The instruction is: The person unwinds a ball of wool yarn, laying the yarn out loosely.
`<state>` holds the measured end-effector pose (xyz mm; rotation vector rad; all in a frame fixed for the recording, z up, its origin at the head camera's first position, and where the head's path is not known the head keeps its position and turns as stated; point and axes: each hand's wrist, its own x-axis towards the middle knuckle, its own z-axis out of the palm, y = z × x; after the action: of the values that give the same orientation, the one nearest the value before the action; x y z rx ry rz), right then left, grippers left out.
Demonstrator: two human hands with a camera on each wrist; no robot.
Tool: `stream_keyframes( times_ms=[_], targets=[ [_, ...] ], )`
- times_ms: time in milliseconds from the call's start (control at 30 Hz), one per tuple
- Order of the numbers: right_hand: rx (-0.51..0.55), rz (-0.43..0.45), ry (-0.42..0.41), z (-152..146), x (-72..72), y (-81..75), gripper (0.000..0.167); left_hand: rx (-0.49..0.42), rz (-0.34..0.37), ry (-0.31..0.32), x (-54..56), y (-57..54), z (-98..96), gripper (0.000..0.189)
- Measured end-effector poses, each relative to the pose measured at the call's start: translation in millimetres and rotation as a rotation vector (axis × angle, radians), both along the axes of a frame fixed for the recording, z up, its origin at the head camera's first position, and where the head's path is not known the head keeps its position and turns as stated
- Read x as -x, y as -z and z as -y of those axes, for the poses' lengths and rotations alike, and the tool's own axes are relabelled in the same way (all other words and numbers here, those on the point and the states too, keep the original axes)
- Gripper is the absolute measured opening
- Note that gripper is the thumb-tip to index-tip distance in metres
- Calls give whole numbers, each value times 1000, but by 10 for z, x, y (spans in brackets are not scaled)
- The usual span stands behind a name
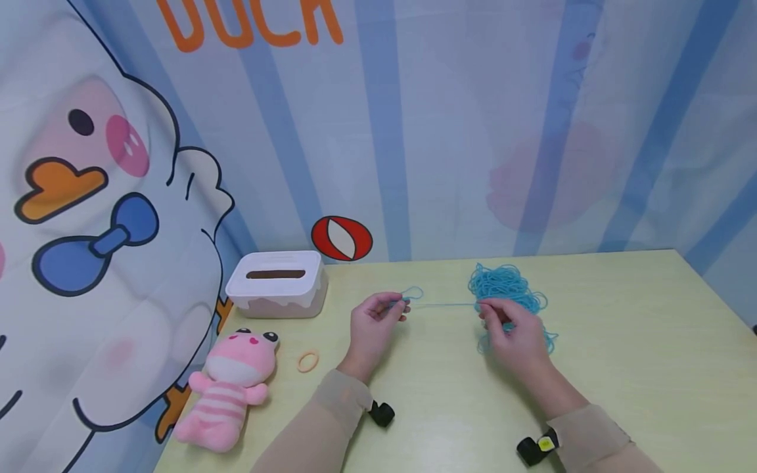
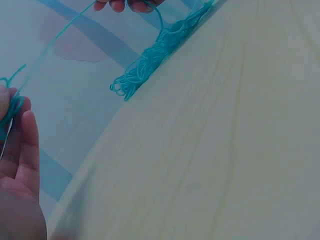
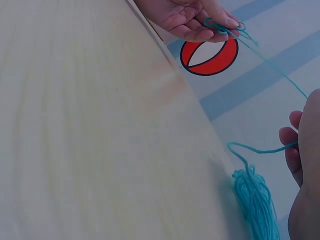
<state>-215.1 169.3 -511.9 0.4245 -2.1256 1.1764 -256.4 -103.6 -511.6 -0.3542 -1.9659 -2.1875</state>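
Note:
Between thumb and fingers, my left hand [image 1: 374, 326] pinches a small looped bunch of turquoise yarn [image 3: 222, 29]. A thin pale sliver [image 2: 7, 137] shows along its fingers in the left wrist view; what it is I cannot tell. One taut strand [image 1: 445, 304] runs from there to my right hand [image 1: 516, 330], which pinches the yarn between thumb and forefinger. From the right hand the strand drops to a loose heap of turquoise yarn [image 1: 499, 284] on the table, behind and partly under that hand. Both hands are raised over the table.
A pale wooden table [image 1: 639, 328] meets a blue striped curtain [image 1: 437, 131]. Left of my left hand lie a peach ring [image 1: 307, 361] and a pink striped plush toy [image 1: 227, 401]. A white-lidded tissue box [image 1: 276, 289] stands at the back left.

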Motion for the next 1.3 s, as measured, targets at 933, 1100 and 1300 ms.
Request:
stream_keyframes(
  times_ms=[933,1100,1300],
  targets=[
    [-86,74,182,-702,-301,-247,19,-96,48,-65,42,13,32,26],
    [-117,108,189,-763,-326,-265,19,-65,49,-101,53,19,38,26],
    [-223,269,157,-859,-345,-309,17,-83,14,-113,22,-23,20,16]
  ],
)
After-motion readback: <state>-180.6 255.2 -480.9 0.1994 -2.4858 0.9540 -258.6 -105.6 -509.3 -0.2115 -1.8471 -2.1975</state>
